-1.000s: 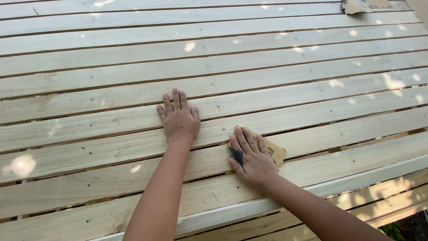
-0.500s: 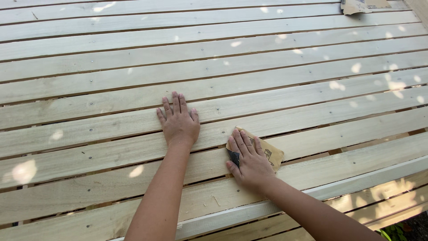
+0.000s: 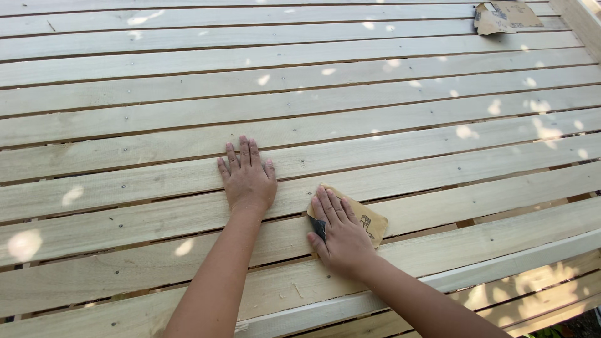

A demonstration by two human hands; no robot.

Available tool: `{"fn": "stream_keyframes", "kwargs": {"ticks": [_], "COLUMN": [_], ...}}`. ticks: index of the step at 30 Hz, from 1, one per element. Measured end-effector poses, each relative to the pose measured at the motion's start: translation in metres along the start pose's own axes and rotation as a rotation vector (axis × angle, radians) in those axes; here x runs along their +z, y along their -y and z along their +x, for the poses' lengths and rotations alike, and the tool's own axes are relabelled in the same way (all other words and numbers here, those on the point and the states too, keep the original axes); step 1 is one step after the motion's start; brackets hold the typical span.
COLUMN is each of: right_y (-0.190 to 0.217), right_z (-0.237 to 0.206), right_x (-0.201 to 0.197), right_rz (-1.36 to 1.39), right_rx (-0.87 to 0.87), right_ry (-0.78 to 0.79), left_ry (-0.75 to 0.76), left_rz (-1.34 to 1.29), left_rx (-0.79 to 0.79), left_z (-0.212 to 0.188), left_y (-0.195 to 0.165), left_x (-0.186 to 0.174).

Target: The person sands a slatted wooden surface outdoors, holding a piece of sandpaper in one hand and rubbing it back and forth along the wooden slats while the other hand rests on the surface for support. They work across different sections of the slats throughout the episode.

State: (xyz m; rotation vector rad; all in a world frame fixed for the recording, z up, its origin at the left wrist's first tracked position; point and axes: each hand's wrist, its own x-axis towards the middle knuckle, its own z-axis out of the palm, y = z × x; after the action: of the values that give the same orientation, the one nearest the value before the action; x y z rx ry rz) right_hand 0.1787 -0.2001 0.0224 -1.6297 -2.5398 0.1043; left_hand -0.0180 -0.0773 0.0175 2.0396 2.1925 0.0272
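Your left hand (image 3: 248, 181) lies flat, fingers open, on the slatted bench (image 3: 125, 119); at its 4 o'clock, your right hand (image 3: 341, 235) presses sandpaper (image 3: 369, 219), fingers extended.

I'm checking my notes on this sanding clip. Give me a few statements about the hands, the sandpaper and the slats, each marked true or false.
1. The right hand presses a sandpaper sheet onto the slats. True.
2. The left hand grips a hammer. False: it lies flat and empty on the wood.
3. A second sandpaper piece lies at the far right corner. True.
4. The slats are painted dark blue. False: they are pale bare wood.
5. The two hands overlap. False: they are apart.
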Motion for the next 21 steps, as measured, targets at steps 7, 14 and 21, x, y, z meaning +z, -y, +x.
{"fn": "stream_keyframes", "kwargs": {"ticks": [7,14,21], "right_y": [-0.024,-0.054,-0.057], "right_z": [0.061,0.212,0.215], "right_x": [0.011,-0.009,-0.007], "right_rz": [0.015,0.044,0.034], "right_rx": [0.078,0.211,0.154], "right_ry": [0.052,0.085,0.046], "left_ry": [-0.062,-0.055,-0.079], "left_rz": [-0.018,-0.026,-0.062], "left_rx": [0.05,0.148,0.132], "left_z": [-0.002,0.014,0.015], "left_y": [0.001,-0.001,-0.004], "left_x": [0.015,0.016,0.011]}}
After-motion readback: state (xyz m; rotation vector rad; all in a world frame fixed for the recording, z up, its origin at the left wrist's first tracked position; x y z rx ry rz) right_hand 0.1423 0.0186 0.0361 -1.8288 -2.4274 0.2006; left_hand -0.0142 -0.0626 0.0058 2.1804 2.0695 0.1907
